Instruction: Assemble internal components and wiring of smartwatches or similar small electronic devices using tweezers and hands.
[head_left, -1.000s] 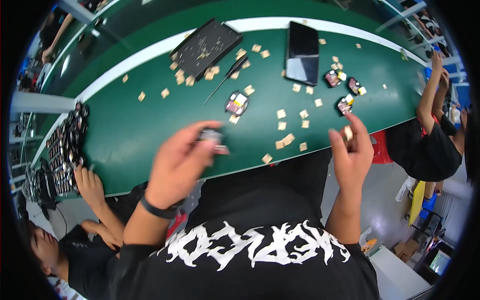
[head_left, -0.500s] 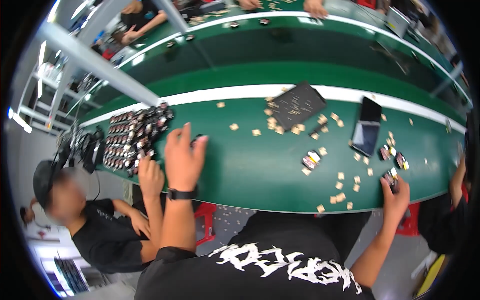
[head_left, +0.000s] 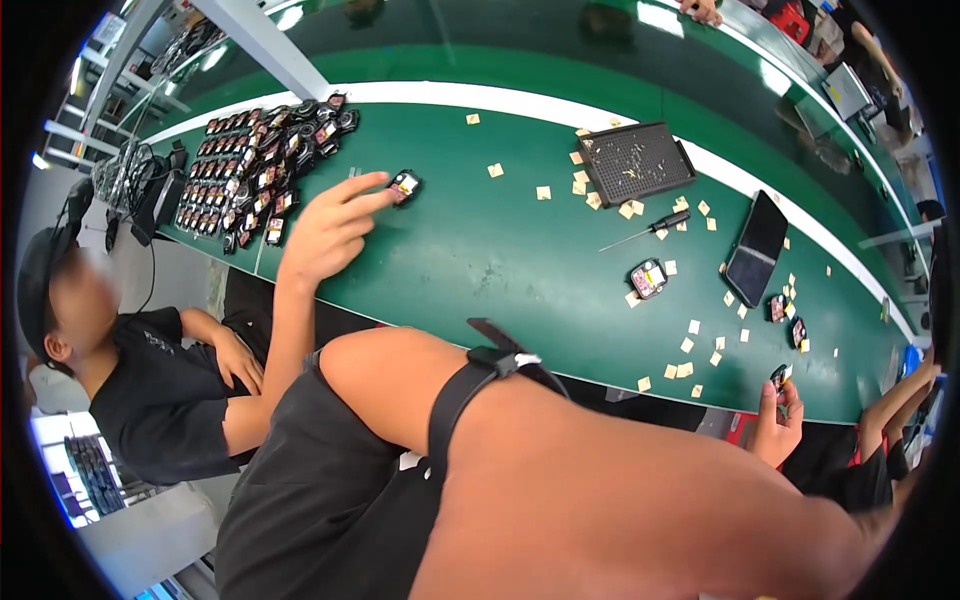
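My left hand is raised very close to the camera, a black strap round its wrist. It fills the lower middle and right; its fingers are smeared and cut off from view. At the table's right front edge, my right hand grips a small black device between thumb and fingers, its forearm hidden behind my left arm. Two similar devices, one in front and one beside it, lie just beyond. Another labelled device rests mid-table. A co-worker's hand touches a device at the left.
Rows of devices are heaped at the table's left end. A black tray holding tiny pieces, a screwdriver and a dark phone-like slab lie at the right. Small beige squares are scattered about. A co-worker sits left.
My left hand has left the device at the table's left and come up close to the camera. The co-worker's hand has reached that device. The view has tilted; my right hand still holds its device.
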